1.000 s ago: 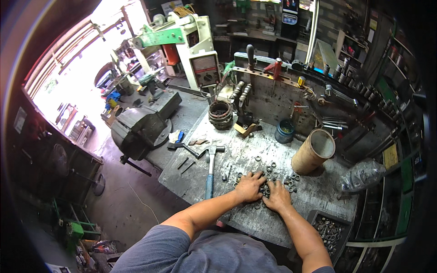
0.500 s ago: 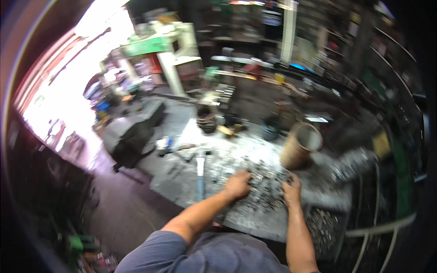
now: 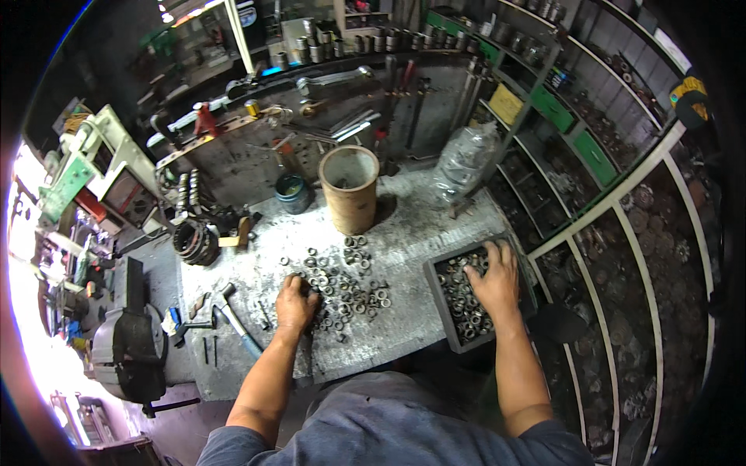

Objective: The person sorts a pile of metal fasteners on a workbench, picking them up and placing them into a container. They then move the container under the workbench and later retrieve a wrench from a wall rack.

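A loose spread of metal nuts (image 3: 353, 291) lies on the worn metal workbench (image 3: 404, 233). At the left edge of this spread rests my left hand (image 3: 294, 304), its fingers curled down; whatever is under them is hidden. My right hand (image 3: 497, 281) is over a dark rectangular tray (image 3: 441, 311) at the bench's right end. Its fingers are apart, with the thumb out to the side just above the many nuts (image 3: 470, 311) in the tray. Left of my left hand lies a hammer (image 3: 237, 322) with a blue grip.
A tall brown cylinder (image 3: 350, 206) stands behind the nuts, beside a dark blue can (image 3: 292, 194). A clear plastic bag (image 3: 466, 163) sits at the back right. A bench vise (image 3: 128, 342) is at the left. Metal racks (image 3: 614, 295) with parts border the right side.
The view has turned to the right and become sharper. My right hand has gone from the nuts on the bench to the tray and spread its fingers. My left hand stays by the nuts.
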The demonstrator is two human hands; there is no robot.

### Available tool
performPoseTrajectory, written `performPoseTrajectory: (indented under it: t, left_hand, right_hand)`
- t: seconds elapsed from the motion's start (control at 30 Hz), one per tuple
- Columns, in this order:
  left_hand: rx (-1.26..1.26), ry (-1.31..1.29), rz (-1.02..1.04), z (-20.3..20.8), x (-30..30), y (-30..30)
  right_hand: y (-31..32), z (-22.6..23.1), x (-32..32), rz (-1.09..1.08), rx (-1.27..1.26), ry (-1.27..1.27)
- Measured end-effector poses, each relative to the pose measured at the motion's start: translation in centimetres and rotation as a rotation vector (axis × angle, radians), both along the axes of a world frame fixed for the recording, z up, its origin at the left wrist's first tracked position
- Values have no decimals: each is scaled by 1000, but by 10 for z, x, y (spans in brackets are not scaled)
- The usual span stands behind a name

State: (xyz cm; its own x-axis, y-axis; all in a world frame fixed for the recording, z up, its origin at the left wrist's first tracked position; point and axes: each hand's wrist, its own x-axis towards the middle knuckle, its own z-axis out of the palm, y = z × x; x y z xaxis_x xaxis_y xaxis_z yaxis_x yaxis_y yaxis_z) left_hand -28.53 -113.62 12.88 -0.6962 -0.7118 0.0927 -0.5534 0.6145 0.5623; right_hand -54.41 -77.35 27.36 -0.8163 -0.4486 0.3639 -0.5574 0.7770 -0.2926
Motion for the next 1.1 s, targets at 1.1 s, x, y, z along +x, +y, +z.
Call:
performPoseTrajectory:
  t: [1.1]
  left_hand:
    - [1473, 805, 242, 44, -69, 76]
  right_hand:
    - [-123, -85, 29, 177, -1442, -1406]
